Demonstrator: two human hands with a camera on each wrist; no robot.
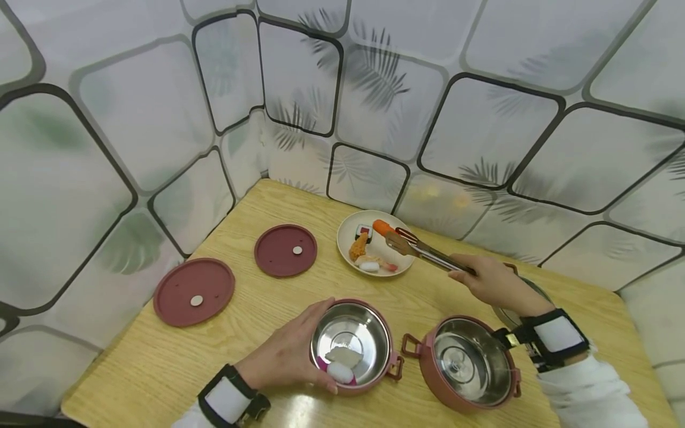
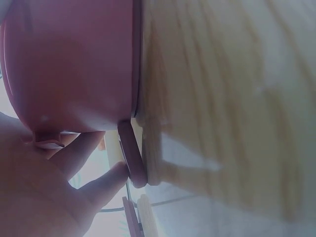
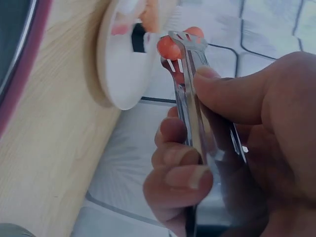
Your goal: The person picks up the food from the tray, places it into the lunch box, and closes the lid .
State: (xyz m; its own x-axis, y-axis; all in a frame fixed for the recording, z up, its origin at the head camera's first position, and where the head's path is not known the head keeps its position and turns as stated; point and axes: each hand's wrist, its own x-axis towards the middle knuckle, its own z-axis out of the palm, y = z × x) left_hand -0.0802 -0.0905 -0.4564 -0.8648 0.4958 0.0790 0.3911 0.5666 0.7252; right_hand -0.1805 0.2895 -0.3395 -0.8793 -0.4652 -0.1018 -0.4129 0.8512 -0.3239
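Pale wooden counter (image 1: 257, 321) spreads beneath the fingers; those of the left hand (image 1: 291, 353) grip a round pink steel-lined pot (image 1: 377, 333). Ahead of the right hand's (image 1: 500, 285) fingers lies a round cream plate (image 1: 346, 235); they clasp silver-and-brown metal tongs (image 1: 436, 257), whose tips pinch an orange rounded piece (image 1: 382, 227) above the plate

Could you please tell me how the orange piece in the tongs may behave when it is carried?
The orange piece looks smooth and rounded, so it may slip or roll if the tongs loosen. It shows no clear bend in their grip, so it is probably stiff. Being small beside the plate, it is likely light.
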